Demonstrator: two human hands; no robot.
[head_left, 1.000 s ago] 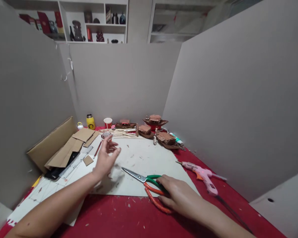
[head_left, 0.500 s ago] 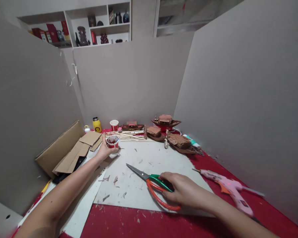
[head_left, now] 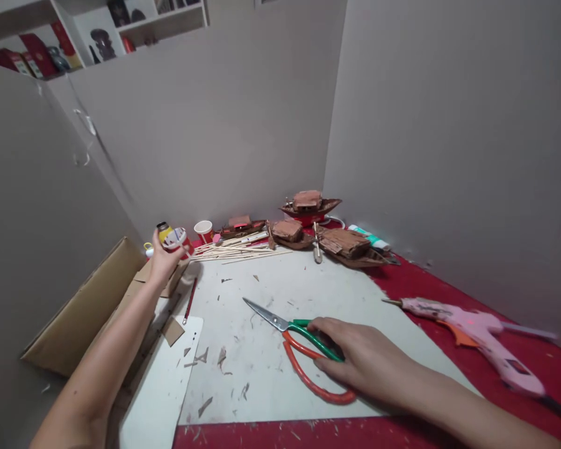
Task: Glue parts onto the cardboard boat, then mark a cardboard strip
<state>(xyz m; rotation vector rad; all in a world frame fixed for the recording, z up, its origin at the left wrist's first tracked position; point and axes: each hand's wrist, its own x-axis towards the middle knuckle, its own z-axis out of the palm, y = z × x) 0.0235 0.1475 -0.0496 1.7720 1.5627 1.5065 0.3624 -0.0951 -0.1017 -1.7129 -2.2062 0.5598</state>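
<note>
My left hand (head_left: 163, 257) is closed around a red-and-white paper cup (head_left: 187, 242), held at the back left above the cardboard. The cup leans, and dark smears show inside its rim. At the front right, my right hand (head_left: 359, 350) grips the green and orange handles of a pair of scissors (head_left: 277, 321). The scissors lie low over the white sheet (head_left: 257, 293), blades together and pointing to the back left. Small brown scraps (head_left: 222, 358) are scattered left of the blades.
Several brown model boats (head_left: 341, 242) line the back, beside thin wooden sticks (head_left: 238, 249) and another paper cup (head_left: 204, 231). A pink glue gun (head_left: 477, 337) lies at right on the red cloth (head_left: 402, 274). Cardboard (head_left: 81, 305) leans at left, near a dark red pencil (head_left: 190, 300).
My left hand has lifted the cup and carried it back and left, and it now leans. The view has turned right. The pencil and a small cardboard square have come into sight.
</note>
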